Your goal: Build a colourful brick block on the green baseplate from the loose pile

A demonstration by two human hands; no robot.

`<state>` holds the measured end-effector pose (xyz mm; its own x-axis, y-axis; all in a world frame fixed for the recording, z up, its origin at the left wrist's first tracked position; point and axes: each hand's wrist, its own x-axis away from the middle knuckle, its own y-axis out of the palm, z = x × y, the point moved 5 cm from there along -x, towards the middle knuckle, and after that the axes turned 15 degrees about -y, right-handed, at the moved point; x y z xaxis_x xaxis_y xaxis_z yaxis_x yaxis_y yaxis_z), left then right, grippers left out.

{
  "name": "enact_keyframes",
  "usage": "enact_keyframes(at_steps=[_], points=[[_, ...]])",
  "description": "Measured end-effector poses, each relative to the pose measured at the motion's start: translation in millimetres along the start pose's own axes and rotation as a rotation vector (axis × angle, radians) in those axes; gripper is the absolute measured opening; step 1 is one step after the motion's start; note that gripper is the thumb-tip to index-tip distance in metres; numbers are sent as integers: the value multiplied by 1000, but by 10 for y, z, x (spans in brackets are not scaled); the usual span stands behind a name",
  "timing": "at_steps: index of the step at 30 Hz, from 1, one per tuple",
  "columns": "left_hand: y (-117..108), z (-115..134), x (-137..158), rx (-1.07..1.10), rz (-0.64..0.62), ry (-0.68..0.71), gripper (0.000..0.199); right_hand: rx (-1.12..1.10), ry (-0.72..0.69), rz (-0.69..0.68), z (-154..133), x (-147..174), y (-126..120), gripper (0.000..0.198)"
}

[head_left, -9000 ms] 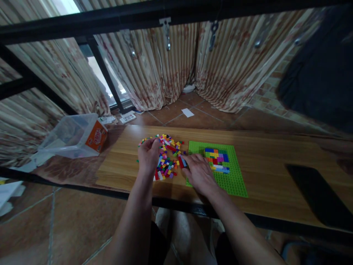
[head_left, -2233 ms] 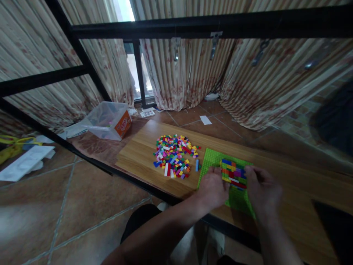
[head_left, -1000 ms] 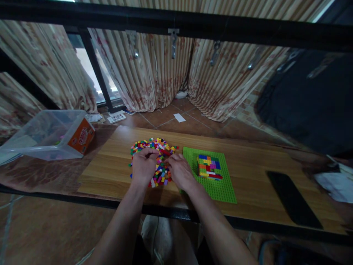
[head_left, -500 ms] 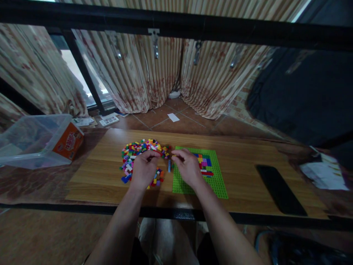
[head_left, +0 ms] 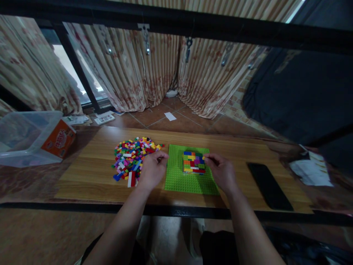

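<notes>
Brick stack [head_left: 194, 163] sits on the green baseplate [head_left: 180, 184], with the right hand [head_left: 223, 174] pinching a small yellow piece [head_left: 203, 158] above the baseplate's right half and, well apart, the left hand [head_left: 152, 171] curled at its left edge, contents unclear.

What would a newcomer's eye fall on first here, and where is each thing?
First, the bright green baseplate near the middle of the wooden tabletop, bearing a compact multicoloured brick build. Left of it lies a heap of loose bricks. The right hand is at the build's right side, the left hand at the heap's right edge.
</notes>
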<state>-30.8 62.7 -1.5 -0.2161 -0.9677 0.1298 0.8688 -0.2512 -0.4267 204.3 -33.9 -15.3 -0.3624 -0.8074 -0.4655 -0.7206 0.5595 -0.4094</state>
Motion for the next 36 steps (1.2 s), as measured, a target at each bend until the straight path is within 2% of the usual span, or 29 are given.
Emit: enact_keyframes(at_steps=[6, 14, 21, 36], points=[[250, 57, 42, -92, -25, 53, 20, 78, -35, -77, -42, 66, -79, 20], [507, 114, 156, -300, -111, 45, 22, 142, -163, -188, -183, 39, 141, 14], [543, 132, 157, -338, -133, 72, 22, 171, -160, -189, -114, 47, 197, 13], [537, 124, 188, -374, -123, 76, 23, 29, 14, -81, -2, 38, 245, 10]])
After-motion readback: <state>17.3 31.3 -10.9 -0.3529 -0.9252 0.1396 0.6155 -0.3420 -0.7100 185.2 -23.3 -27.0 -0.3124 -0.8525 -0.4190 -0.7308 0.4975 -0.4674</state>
